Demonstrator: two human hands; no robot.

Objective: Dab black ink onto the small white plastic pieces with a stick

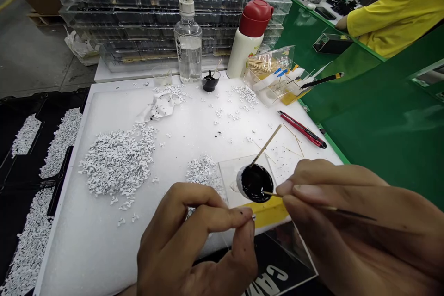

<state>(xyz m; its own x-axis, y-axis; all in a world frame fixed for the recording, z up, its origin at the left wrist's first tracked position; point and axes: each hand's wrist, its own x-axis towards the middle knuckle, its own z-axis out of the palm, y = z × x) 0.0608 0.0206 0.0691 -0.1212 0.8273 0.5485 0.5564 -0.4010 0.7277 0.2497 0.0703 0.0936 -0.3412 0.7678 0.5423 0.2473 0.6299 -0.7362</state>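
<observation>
My left hand (197, 240) is closed in a pinch at the bottom centre, thumb and forefinger pressed on a tiny piece (254, 216) too small to name. My right hand (360, 222) is closed on a thin wooden stick (272, 194). The stick's tip dips into a small cup of black paint (255, 182) that sits on a clear plate (231, 180). A second stick (267, 144) leans in the cup. Just left of the cup lies a small heap of white pieces (203, 171), and a larger heap (118, 162) lies further left on the white board (194, 125).
A water bottle (188, 41), a red-capped white bottle (248, 37), a small black-paint dish (210, 81) and a bag of sticks (268, 62) stand at the back before stacked clear trays (114, 14). A red cutter (301, 128) lies right. Another person in yellow (395, 18) works beyond.
</observation>
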